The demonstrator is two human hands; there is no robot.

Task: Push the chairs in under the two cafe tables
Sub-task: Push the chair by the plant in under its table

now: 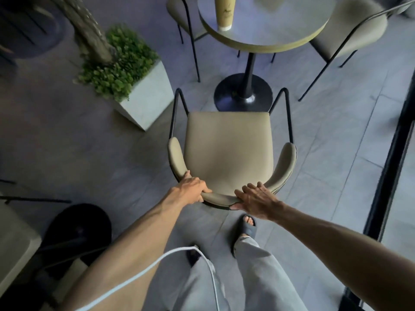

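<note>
Chair (229, 151): seen in the head view at frame centre, its seat facing the round table (267, 25) at 12 o'clock, front edge short of the tabletop and near the table base (243, 92). The backrest is held at 6 o'clock. The left hand (193, 190) is clamped on the rail, fingers curled over it. The right hand (256, 199) lies flat on the rail, fingers spread and not closed. The step in hand is judged to be the pushing-in of this chair. A straight forward push is called for, with the planter (143, 102) at 10 o'clock kept clear. Two other chairs are seen at the far side of the table.
</note>
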